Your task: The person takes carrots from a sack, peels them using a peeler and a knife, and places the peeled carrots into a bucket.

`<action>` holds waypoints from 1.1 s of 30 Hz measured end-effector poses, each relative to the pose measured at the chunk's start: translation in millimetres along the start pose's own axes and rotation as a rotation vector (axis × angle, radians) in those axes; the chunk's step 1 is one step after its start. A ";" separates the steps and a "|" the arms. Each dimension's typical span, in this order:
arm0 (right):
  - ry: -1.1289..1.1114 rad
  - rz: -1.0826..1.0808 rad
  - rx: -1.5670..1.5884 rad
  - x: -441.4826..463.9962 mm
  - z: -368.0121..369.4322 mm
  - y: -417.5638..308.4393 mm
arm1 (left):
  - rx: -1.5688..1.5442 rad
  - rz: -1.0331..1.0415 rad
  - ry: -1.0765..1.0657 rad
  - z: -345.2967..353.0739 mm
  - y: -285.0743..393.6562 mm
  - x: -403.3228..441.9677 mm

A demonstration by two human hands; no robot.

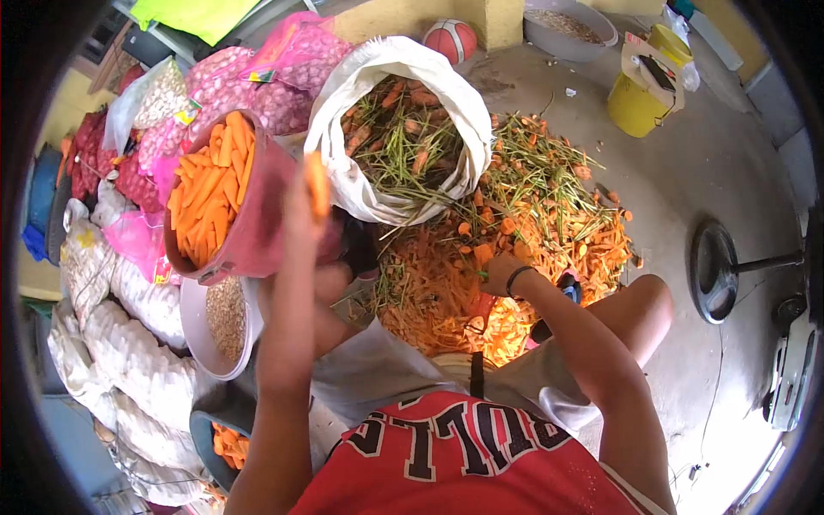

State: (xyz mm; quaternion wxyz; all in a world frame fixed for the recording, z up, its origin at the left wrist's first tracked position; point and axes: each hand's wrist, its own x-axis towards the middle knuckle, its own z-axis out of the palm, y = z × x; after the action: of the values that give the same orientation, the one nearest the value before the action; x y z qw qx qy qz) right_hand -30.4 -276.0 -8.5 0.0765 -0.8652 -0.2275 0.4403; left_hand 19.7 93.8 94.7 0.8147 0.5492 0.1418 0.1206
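My left hand (299, 202) is raised between the red bucket and the white sack, closed round an orange carrot (318, 186) and blurred by motion. Peeled carrots (210, 193) fill the tilted red bucket (270, 206) just left of it. Over the heap of peelings (429, 300), my right hand (506, 273) is closed on something with a bit of green showing; its shape is too small to tell. Behind the hands, the open white sack (337, 86) holds unpeeled carrots (421, 99) and green stems.
Pink mesh bags (206, 86) and white sacks (159, 369) line the left side. A white tub (193, 330) and a dark bucket (202, 429) stand beside my legs. Behind are a ball (450, 41), a yellow bucket (631, 107) and a basin (571, 45). A round black base (712, 270) stands right.
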 end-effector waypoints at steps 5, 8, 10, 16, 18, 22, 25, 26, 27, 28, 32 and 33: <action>-0.016 0.027 0.014 13.6 -17.7 -7.1 | -0.743 0.278 0.091 -4.4 108.3 36.4; -0.055 0.010 0.008 12.2 -28.7 -18.4 | -0.525 0.167 0.062 16.3 90.6 36.8; -0.084 -0.022 -0.055 12.3 -34.6 -26.4 | -0.225 -0.014 -0.072 17.1 50.6 47.4; -0.080 -0.069 0.014 28.2 -29.7 -26.6 | 0.381 -0.263 -0.077 38.4 -58.3 118.8; -0.118 -0.083 0.027 28.6 -37.2 -25.1 | 0.534 -0.218 -0.088 30.4 -95.3 162.3; -0.106 -0.073 0.009 30.6 -45.1 -17.9 | 1.159 -0.004 -0.146 35.3 -134.4 237.9; -0.091 -0.096 0.016 40.4 -49.8 -6.0 | 1.470 -0.008 -0.196 8.1 -133.0 275.7; -0.110 -0.092 0.018 42.3 -56.0 -4.7 | 1.491 0.028 -0.137 4.0 -118.5 277.9; -0.130 -0.092 0.023 45.2 -59.9 -4.6 | 1.439 -0.019 -0.143 1.1 -97.9 283.9; -0.078 -0.128 0.041 49.9 -57.8 0.7 | 1.391 -0.062 -0.148 -7.6 -79.4 296.2; -0.088 -0.142 0.083 61.9 -67.3 10.2 | 1.470 -0.248 -0.392 -10.4 -49.3 307.4; -0.147 -0.110 0.075 62.9 -76.8 10.6 | 1.717 -0.124 -0.396 -2.5 -57.1 296.5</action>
State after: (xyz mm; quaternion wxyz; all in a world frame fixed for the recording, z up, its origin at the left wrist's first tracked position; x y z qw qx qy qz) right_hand 66.2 -251.2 -11.7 0.1162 -0.8131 -0.2632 0.5061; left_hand 297.1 179.4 11.5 0.1358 0.9737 0.0693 -0.1691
